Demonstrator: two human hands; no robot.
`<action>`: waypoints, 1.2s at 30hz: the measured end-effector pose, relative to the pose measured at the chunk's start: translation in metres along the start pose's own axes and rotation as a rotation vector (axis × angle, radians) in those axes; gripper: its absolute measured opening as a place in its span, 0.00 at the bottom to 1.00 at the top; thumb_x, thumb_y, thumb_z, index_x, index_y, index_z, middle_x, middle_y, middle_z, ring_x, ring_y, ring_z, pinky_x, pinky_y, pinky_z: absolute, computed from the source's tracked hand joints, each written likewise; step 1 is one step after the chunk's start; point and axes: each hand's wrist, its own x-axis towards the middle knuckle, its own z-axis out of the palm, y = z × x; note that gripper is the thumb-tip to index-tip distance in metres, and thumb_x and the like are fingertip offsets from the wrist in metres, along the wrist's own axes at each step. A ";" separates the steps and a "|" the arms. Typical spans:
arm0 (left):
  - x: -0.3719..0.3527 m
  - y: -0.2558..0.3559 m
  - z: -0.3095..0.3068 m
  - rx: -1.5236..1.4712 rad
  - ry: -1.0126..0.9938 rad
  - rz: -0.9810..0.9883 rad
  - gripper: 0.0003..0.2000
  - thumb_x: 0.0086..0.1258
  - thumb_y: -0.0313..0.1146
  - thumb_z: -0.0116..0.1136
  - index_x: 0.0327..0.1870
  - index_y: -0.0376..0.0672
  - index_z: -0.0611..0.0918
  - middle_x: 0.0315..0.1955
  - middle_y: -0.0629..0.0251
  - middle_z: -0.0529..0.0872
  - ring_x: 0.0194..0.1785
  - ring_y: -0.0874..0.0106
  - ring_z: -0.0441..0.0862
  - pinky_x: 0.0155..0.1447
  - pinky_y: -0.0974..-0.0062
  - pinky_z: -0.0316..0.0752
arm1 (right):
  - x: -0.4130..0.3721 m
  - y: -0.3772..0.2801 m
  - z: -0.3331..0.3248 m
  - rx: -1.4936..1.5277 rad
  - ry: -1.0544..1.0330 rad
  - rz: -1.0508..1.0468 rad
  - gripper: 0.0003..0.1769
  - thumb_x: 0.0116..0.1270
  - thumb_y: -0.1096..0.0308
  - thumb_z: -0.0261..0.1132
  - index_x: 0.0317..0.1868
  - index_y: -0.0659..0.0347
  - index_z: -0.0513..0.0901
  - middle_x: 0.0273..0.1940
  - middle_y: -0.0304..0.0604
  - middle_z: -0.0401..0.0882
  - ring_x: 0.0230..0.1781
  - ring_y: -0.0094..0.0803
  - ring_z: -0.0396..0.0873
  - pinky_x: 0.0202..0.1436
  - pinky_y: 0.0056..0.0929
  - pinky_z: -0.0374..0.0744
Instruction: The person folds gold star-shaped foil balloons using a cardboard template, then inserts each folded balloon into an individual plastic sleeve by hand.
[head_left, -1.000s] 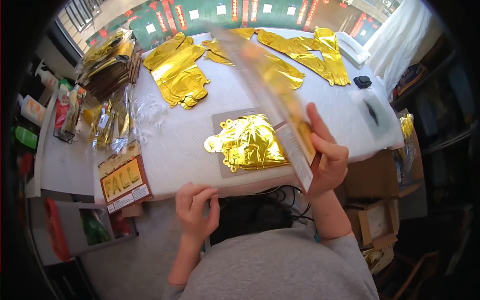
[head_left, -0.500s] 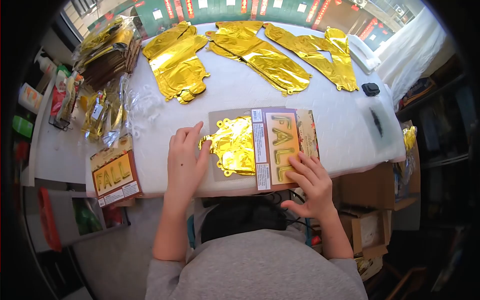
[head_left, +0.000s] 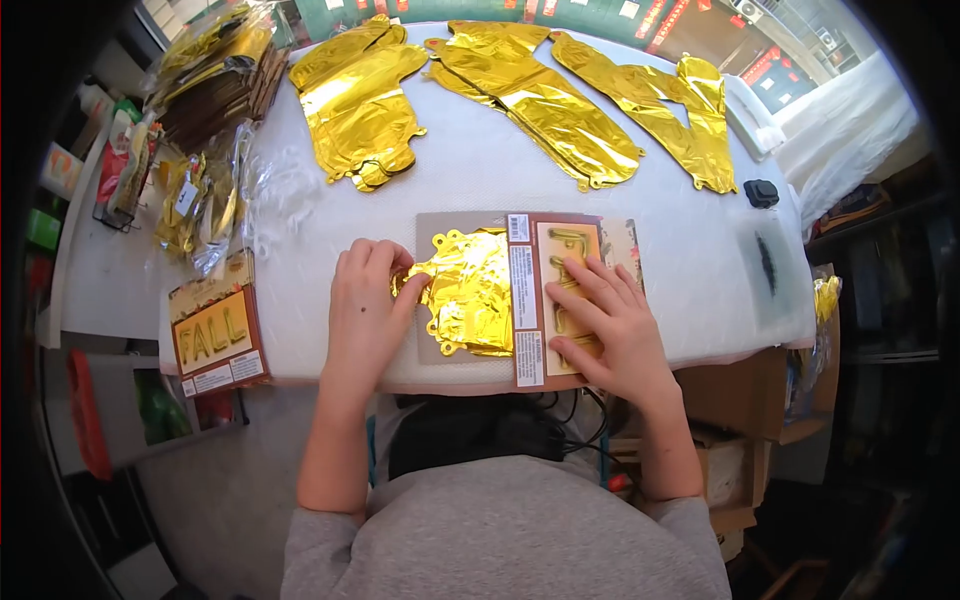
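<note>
A folded gold foil balloon (head_left: 470,292) lies on a grey-brown sheet (head_left: 428,348) in front of me. Its narrow left end is pinched between the thumb and fingers of my left hand (head_left: 368,305). The balloon's right side runs under a card (head_left: 525,300) printed with the word FALL. Across that card's printed letters lies my right hand (head_left: 610,325), palm down with fingers spread, pressing on it and covering part of the lettering.
Three large gold foil pieces (head_left: 360,110) spread along the table's far side. Stacked packets (head_left: 215,90) and clear-wrapped foil (head_left: 205,205) sit at left, above another FALL package (head_left: 215,325). A small black object (head_left: 762,193) lies at right; cardboard boxes (head_left: 735,390) stand below.
My right hand has slid up and left, further onto the card, its thumb now on the card too. My left fingers have closed on the balloon's end. The view has shifted slightly.
</note>
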 end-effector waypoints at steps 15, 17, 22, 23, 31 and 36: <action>0.011 -0.001 -0.010 -0.016 -0.167 -0.065 0.10 0.72 0.32 0.70 0.41 0.37 0.81 0.41 0.55 0.80 0.50 0.56 0.80 0.57 0.60 0.77 | 0.004 0.003 0.005 0.004 0.041 0.002 0.32 0.65 0.55 0.77 0.70 0.50 0.85 0.76 0.50 0.76 0.79 0.56 0.69 0.84 0.57 0.62; 0.015 0.007 -0.018 -0.088 -0.188 -0.097 0.10 0.74 0.33 0.70 0.40 0.37 0.81 0.41 0.54 0.82 0.48 0.57 0.83 0.55 0.61 0.79 | 0.004 0.004 0.006 0.002 0.039 0.002 0.33 0.64 0.55 0.77 0.70 0.50 0.85 0.76 0.50 0.76 0.79 0.56 0.69 0.84 0.57 0.62; 0.027 0.021 -0.028 -0.307 -0.328 -0.241 0.12 0.78 0.36 0.67 0.44 0.35 0.79 0.42 0.52 0.87 0.42 0.58 0.89 0.48 0.64 0.82 | 0.003 0.004 0.008 0.012 0.051 0.006 0.33 0.64 0.54 0.77 0.70 0.49 0.85 0.76 0.49 0.75 0.79 0.54 0.69 0.84 0.57 0.62; 0.026 0.022 -0.023 -0.371 -0.270 -0.225 0.14 0.78 0.37 0.68 0.48 0.35 0.79 0.42 0.51 0.88 0.42 0.57 0.89 0.48 0.65 0.83 | 0.002 0.005 0.009 0.013 0.051 0.006 0.33 0.64 0.54 0.77 0.70 0.49 0.85 0.76 0.49 0.75 0.79 0.54 0.69 0.84 0.57 0.62; 0.021 0.033 -0.012 -0.212 -0.291 -0.160 0.25 0.71 0.42 0.75 0.58 0.34 0.78 0.41 0.48 0.89 0.44 0.53 0.90 0.51 0.60 0.83 | 0.000 0.006 0.013 -0.014 0.069 -0.003 0.33 0.65 0.53 0.77 0.71 0.48 0.85 0.77 0.48 0.74 0.80 0.52 0.68 0.84 0.56 0.61; 0.021 0.025 0.000 -0.033 -0.280 -0.103 0.20 0.65 0.37 0.77 0.49 0.31 0.83 0.37 0.46 0.89 0.42 0.53 0.89 0.50 0.62 0.81 | -0.001 0.007 0.014 -0.018 0.078 -0.009 0.32 0.67 0.51 0.76 0.70 0.48 0.85 0.77 0.47 0.74 0.81 0.50 0.68 0.84 0.57 0.61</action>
